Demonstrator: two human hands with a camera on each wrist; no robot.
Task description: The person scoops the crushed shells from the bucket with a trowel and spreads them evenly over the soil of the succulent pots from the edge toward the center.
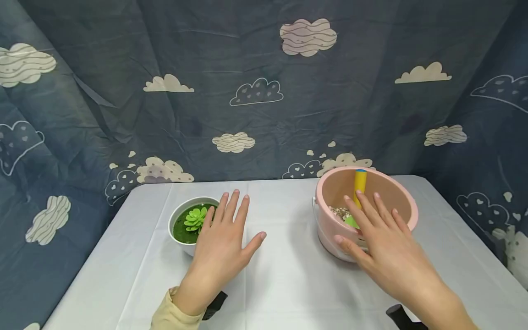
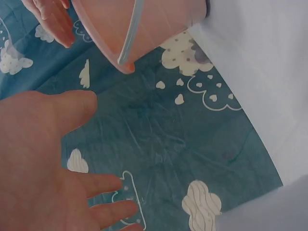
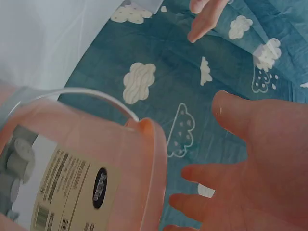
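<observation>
My left hand (image 1: 222, 240) is spread, palm down, over the table, with its fingers partly covering a white pot (image 1: 181, 244) that holds a green succulent (image 1: 195, 218). Nothing is in its grasp. On the right, my right hand (image 1: 389, 252) hovers with fingers spread in front of a pink bucket (image 1: 330, 233), also holding nothing. Inside the bucket stand a yellow cylinder (image 1: 360, 181) with a blue top and some speckled, pebble-like stuff (image 1: 340, 212); a green thing (image 1: 351, 222) beside it is half hidden by the fingers. The right wrist view shows the bucket's printed label (image 3: 72, 187).
A white cloth covers the table (image 1: 272, 275). Behind and beside it hangs a dark blue curtain (image 1: 231, 55) with cloud prints. The bucket has a pale handle (image 3: 91, 93) lying along its side. Black straps (image 1: 215, 305) show at both wrists.
</observation>
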